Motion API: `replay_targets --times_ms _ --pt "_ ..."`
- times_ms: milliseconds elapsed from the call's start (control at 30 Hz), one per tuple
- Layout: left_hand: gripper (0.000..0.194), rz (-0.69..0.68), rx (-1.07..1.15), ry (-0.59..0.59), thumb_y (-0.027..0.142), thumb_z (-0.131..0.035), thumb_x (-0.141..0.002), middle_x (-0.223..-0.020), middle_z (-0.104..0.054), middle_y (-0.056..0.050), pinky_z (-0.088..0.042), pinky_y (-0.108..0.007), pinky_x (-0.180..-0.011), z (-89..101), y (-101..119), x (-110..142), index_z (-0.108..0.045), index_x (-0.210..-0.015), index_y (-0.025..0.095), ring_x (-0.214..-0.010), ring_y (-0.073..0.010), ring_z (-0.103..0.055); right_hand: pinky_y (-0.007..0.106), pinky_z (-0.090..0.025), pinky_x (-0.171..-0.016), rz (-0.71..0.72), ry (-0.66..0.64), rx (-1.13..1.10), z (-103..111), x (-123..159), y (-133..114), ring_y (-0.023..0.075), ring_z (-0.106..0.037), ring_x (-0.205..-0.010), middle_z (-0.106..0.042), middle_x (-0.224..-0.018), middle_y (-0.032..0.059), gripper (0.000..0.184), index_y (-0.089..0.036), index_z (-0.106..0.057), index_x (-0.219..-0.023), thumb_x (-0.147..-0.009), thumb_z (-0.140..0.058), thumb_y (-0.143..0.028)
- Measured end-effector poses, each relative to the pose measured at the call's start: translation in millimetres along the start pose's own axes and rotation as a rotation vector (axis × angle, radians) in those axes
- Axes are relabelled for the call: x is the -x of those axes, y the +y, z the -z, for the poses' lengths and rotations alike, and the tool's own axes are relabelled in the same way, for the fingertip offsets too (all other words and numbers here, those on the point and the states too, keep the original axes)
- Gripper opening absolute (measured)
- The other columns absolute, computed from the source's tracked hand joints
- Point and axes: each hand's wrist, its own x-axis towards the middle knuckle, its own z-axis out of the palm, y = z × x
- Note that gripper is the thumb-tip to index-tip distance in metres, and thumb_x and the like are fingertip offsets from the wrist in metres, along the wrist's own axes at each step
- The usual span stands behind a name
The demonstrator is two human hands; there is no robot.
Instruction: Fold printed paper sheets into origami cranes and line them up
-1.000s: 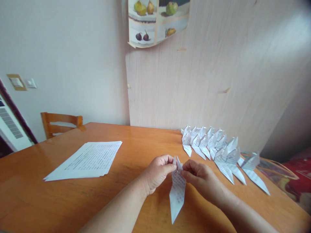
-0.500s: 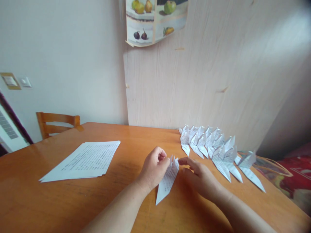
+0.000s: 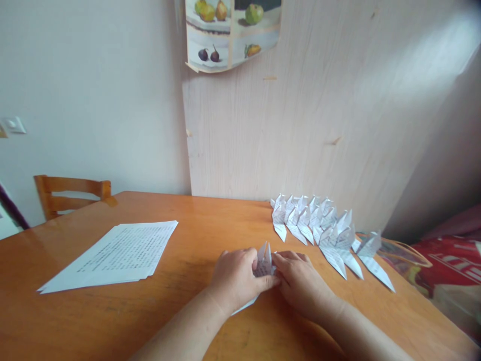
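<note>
White folded paper (image 3: 264, 269) is held at the tabletop (image 3: 203, 220), left of the standing paper figures (image 3: 332, 233), clasped by the closed fingers of the left hand (image 3: 235, 278) and gripped at its right edge by those of the right hand (image 3: 303, 285).

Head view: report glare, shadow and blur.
In the head view, glare whitens the upper right of the wood-grain panel; a soft shadow lies on the table near the right hand; print on the folded paper is too blurred to read.
</note>
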Motion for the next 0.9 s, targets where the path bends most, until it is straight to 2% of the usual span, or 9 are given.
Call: replay_targets --times_ms 67,167,233,433,567,667,733,833,900 --pt "0.042 0.005 -0.034 0.006 0.059 -0.075 -0.071 -0.062 -0.058 0.002 -0.015 -0.03 -0.061 -1.7 -2.8 -1.2 -0.053 -0.068 0.023 -0.055 -0.0164 -0.044 0.033 -0.037 -0.079 -0.01 0.007 0.046 0.0 1.4 -2.9 0.0232 -0.063 -0.084 -0.07 -0.084 0.007 0.015 -0.021 -0.06 -0.084 -0.083 -0.049 -0.011" --pt "0.029 0.015 -0.052 -0.006 0.048 -0.07 -0.078 -0.067 -0.063 0.001 -0.018 -0.031 -0.062 -2.2 -4.4 -2.5 -0.055 -0.075 0.023 -0.061 -0.0186 -0.052 0.032 -0.035 -0.072 -0.03 0.012 0.084 -1.9 3.0 -5.7 0.0216 -0.062 -0.071 -0.068 -0.073 0.0063 0.018 -0.021 -0.057 -0.079 -0.091 -0.044 -0.017" --pt "0.024 0.003 -0.05 -0.027 0.046 -0.067 -0.082 -0.072 -0.065 0.0 -0.02 -0.031 -0.063 -0.9 -3.2 -2.7 -0.057 -0.081 0.024 -0.067 -0.0204 -0.058 0.032 -0.034 -0.071 -0.039 0.017 0.072 -2.5 3.3 -6.7 0.0218 -0.063 -0.07 -0.069 -0.073 0.0061 0.018 -0.021 -0.058 -0.081 -0.092 -0.044 -0.018" --pt "0.035 -0.071 -0.129 -0.074 0.053 -0.071 -0.075 -0.088 -0.069 -0.003 -0.028 -0.032 -0.07 7.6 4.2 -1.1 -0.059 -0.089 0.023 -0.083 -0.0254 -0.061 0.03 -0.035 -0.078 -0.046 0.038 -0.037 2.0 0.2 -3.0 0.0228 -0.064 -0.09 -0.072 -0.088 0.0048 0.02 -0.022 -0.063 -0.092 -0.087 -0.047 -0.012" --pt "0.052 -0.086 -0.203 -0.146 0.061 -0.079 -0.062 -0.095 -0.068 -0.005 -0.031 -0.036 -0.075 8.6 3.8 1.0 -0.06 -0.092 0.023 -0.088 -0.029 -0.06 0.03 -0.035 -0.085 -0.024 -0.024 -0.067 1.3 -2.3 2.4 0.0235 -0.062 -0.105 -0.072 -0.108 0.0068 0.031 -0.023 -0.064 -0.106 -0.086 -0.046 -0.009" --pt "0.055 -0.105 -0.235 -0.179 0.057 -0.083 -0.057 -0.099 -0.068 -0.006 -0.032 -0.039 -0.079 7.5 1.3 2.4 -0.06 -0.094 0.023 -0.094 -0.0312 -0.059 0.031 -0.036 -0.088 -0.032 -0.063 -0.041 -2.4 -2.8 5.4 0.0246 -0.062 -0.106 -0.072 -0.11 0.0091 0.029 -0.021 -0.064 -0.104 -0.086 -0.046 -0.009" --pt "0.044 -0.133 -0.244 -0.171 0.05 -0.079 -0.064 -0.1 -0.067 -0.006 -0.032 -0.04 -0.081 7.3 -0.6 2.8 -0.061 -0.093 0.023 -0.097 -0.0312 -0.058 0.031 -0.036 -0.087 -0.019 -0.078 -0.032 -4.0 -2.4 6.4 0.0243 -0.064 -0.103 -0.073 -0.106 0.0075 0.027 -0.022 -0.065 -0.101 -0.086 -0.046 -0.009" --pt "0.016 -0.169 -0.274 -0.118 0.033 -0.065 -0.078 -0.098 -0.066 -0.007 -0.031 -0.041 -0.083 8.4 -4.1 2.5 -0.061 -0.09 0.023 -0.098 -0.0296 -0.056 0.034 -0.036 -0.087 -0.01 -0.069 0.01 -3.7 -0.3 5.6 0.0258 -0.065 -0.098 -0.074 -0.1 0.0057 0.03 -0.023 -0.066 -0.108 -0.086 -0.049 -0.012" --pt "0.009 -0.166 -0.307 -0.091 0.02 -0.056 -0.08 -0.096 -0.066 -0.007 -0.03 -0.042 -0.083 9.3 -6.8 1.7 -0.061 -0.086 0.022 -0.098 -0.0291 -0.056 0.036 -0.037 -0.085 -0.015 -0.053 0.04 -2.8 1.8 3.6 0.0279 -0.066 -0.097 -0.075 -0.098 0.0063 0.03 -0.024 -0.067 -0.111 -0.087 -0.05 -0.016"
